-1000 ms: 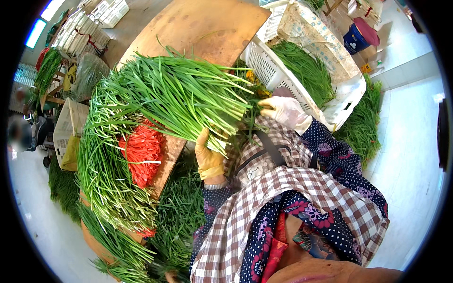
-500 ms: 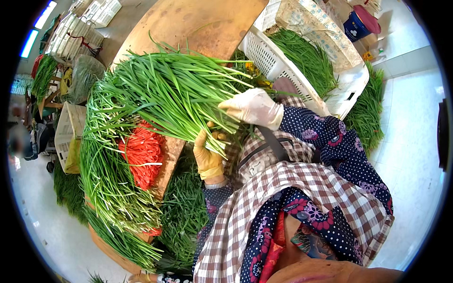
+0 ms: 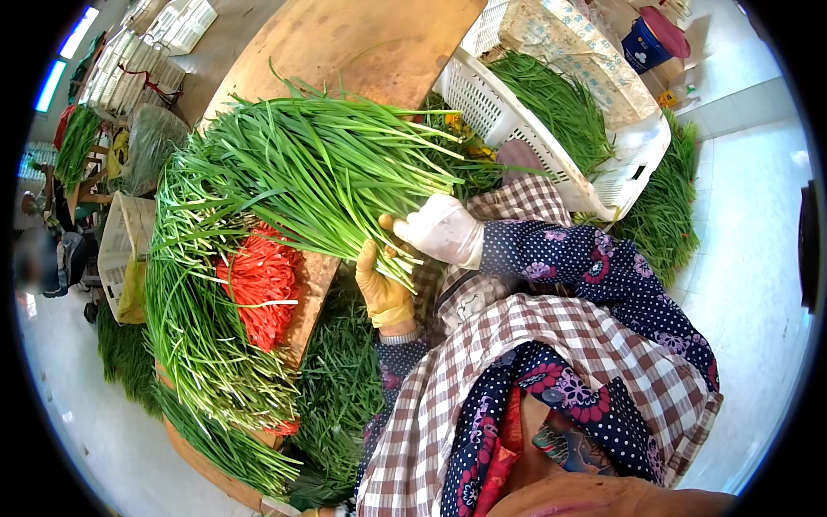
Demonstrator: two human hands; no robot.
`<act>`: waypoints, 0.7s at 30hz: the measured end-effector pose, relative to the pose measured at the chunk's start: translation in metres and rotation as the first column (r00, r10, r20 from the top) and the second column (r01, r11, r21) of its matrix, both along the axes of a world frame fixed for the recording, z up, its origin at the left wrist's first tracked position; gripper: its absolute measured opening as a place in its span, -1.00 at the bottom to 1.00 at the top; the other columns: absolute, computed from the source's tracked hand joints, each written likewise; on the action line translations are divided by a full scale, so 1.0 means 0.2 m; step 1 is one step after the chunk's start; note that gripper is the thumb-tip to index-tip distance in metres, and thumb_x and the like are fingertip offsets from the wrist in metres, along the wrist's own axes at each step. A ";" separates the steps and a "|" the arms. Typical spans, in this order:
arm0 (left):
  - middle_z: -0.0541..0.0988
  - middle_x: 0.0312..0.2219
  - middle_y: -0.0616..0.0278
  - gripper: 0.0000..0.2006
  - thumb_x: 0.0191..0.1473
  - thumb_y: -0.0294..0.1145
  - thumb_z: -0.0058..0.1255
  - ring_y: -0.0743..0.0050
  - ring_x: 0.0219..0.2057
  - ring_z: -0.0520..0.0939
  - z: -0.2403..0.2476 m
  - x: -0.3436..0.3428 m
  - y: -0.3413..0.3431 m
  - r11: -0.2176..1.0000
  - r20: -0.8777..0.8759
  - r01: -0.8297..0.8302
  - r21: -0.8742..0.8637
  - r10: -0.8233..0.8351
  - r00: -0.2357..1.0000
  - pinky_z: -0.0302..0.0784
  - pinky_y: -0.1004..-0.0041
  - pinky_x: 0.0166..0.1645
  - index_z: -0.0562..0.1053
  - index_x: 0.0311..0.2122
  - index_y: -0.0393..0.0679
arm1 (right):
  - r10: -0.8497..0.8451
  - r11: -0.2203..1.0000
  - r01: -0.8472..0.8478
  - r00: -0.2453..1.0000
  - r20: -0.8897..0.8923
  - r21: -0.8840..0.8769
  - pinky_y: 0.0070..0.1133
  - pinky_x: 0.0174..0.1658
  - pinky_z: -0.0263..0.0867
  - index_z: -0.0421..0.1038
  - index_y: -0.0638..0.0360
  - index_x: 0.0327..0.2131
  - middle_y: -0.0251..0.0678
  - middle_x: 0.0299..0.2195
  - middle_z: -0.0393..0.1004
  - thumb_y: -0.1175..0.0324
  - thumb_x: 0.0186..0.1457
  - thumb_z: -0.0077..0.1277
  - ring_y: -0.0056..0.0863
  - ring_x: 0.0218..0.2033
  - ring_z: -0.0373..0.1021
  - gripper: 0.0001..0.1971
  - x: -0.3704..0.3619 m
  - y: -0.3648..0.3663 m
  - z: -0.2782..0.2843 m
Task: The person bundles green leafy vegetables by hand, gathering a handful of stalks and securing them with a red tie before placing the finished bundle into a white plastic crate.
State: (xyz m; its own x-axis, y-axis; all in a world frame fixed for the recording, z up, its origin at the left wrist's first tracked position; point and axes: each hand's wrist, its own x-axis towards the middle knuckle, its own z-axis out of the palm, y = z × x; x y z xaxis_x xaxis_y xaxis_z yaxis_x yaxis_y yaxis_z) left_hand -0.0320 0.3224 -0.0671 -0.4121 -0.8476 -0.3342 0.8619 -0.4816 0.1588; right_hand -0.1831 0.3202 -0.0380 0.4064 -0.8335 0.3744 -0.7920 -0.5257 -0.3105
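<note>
My left hand [image 3: 385, 289], in a yellow glove, is closed around the pale stem ends of a loose bunch of garlic chives [image 3: 336, 164]. The green leaves fan out leftward over the wooden table. Beside it, my right hand [image 3: 441, 229], in a whitish glove, has its fingers drawn together at the stems; whatever they pinch is hidden. A pile of red ties [image 3: 258, 284] lies left of my left hand. Around those ties rests a larger heap of chives [image 3: 194, 336], stems pointing toward the table's near edge.
A white perforated crate [image 3: 534, 142] with chives and a sack stands right of the wooden table [image 3: 362, 39]. More greens [image 3: 336, 388] lie below the table edge. Chives [image 3: 668, 207] also lie on the floor at right. Another person's sleeve [image 3: 340, 512] shows at the bottom.
My right hand has moved down and left along the stems, closer to my left hand. The left hand keeps its hold. Another person's gloved hand at the bottom has shifted right.
</note>
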 end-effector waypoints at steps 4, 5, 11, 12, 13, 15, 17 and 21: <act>0.46 -0.25 0.08 -0.61 -0.06 -0.43 -0.01 0.52 -0.49 0.47 -0.02 -0.01 0.00 0.998 0.019 -0.008 -0.064 0.009 1.000 0.47 0.50 -0.26 0.29 -0.09 -0.36 | -0.203 0.904 -0.043 0.833 0.514 0.426 -0.59 -0.51 0.29 0.45 0.07 -0.50 -0.34 -0.61 0.45 0.36 -0.05 -0.06 -0.42 -0.63 0.35 -0.90 -0.07 -0.01 0.02; 0.46 -0.23 0.08 -0.62 -0.05 -0.44 -0.03 0.49 -0.45 0.50 -0.02 -0.01 0.01 0.996 0.089 -0.038 -0.080 0.045 0.995 0.48 0.47 -0.25 0.29 -0.09 -0.33 | -0.209 0.918 -0.034 0.806 0.555 0.395 -0.59 -0.49 0.32 0.47 0.10 -0.51 -0.30 -0.58 0.47 0.35 -0.10 0.00 -0.43 -0.60 0.39 -0.91 -0.12 -0.02 0.06; 0.50 -0.25 0.09 -0.68 -0.03 -0.47 -0.03 0.34 -0.21 0.52 0.01 -0.03 -0.01 0.996 0.086 -0.093 -0.013 0.094 0.992 0.50 0.36 -0.10 0.34 -0.11 -0.27 | 0.070 0.998 -0.063 0.920 0.385 -0.030 -0.52 -0.53 0.24 0.45 0.07 -0.45 -0.39 -0.62 0.37 0.37 -0.17 0.06 -0.39 -0.61 0.32 -0.88 -0.07 0.02 0.09; 0.50 -0.24 0.09 -0.67 -0.02 -0.46 -0.01 0.33 -0.21 0.52 -0.01 -0.02 0.00 0.994 0.062 -0.112 0.008 0.111 0.992 0.50 0.37 -0.10 0.34 -0.11 -0.27 | 0.109 0.993 -0.092 0.943 0.314 -0.068 -0.51 -0.54 0.21 0.43 0.06 -0.45 -0.40 -0.64 0.33 0.37 -0.19 0.05 -0.41 -0.61 0.30 -0.87 -0.05 0.03 0.09; 0.49 -0.23 0.08 -0.67 -0.02 -0.44 0.01 0.32 -0.20 0.52 0.01 -0.04 -0.01 0.992 0.037 -0.123 0.032 0.122 0.992 0.51 0.38 -0.11 0.34 -0.11 -0.26 | 0.138 0.988 -0.116 0.961 0.239 -0.100 -0.50 -0.54 0.19 0.41 0.05 -0.45 -0.41 -0.65 0.29 0.38 -0.21 0.04 -0.42 -0.61 0.28 -0.86 -0.05 0.04 0.08; 0.49 -0.23 0.09 -0.66 -0.03 -0.42 0.03 0.33 -0.20 0.52 0.10 -0.11 -0.01 0.991 0.054 -0.131 0.025 0.129 0.990 0.51 0.38 -0.11 0.34 -0.11 -0.26 | 0.154 0.983 -0.130 0.969 0.195 -0.127 -0.50 -0.51 0.19 0.38 0.06 -0.45 -0.41 -0.64 0.28 0.38 -0.22 0.00 -0.43 -0.59 0.29 -0.85 -0.06 0.05 0.07; 0.49 -0.23 0.09 -0.65 -0.04 -0.39 0.05 0.33 -0.21 0.52 0.11 -0.12 0.00 0.989 0.080 -0.147 0.020 0.145 0.986 0.51 0.39 -0.11 0.34 -0.11 -0.25 | 0.181 0.980 -0.175 0.982 0.062 -0.096 -0.50 -0.51 0.18 0.34 0.06 -0.47 -0.41 -0.63 0.26 0.37 -0.19 -0.05 -0.43 -0.59 0.28 -0.89 -0.05 0.05 0.07; 0.52 -0.29 0.13 -0.69 -0.06 -0.42 0.08 0.37 -0.25 0.53 0.07 -0.15 -0.04 0.998 0.258 -0.004 -0.068 0.021 0.966 0.48 0.42 -0.11 0.38 -0.17 -0.27 | 0.158 0.984 -0.149 0.982 0.105 -0.095 -0.49 -0.54 0.24 0.29 0.07 -0.61 -0.38 -0.69 0.30 0.37 -0.19 -0.10 -0.39 -0.62 0.33 -0.95 -0.06 0.04 0.07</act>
State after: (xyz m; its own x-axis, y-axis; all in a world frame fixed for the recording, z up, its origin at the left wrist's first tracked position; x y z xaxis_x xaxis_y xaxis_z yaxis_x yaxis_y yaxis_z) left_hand -0.0612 0.3148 -0.0538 -0.3083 -0.8760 -0.3709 0.7935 -0.4519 0.4077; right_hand -0.1958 0.3283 -0.0239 0.4788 -0.7270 0.4922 -0.6627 -0.6670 -0.3406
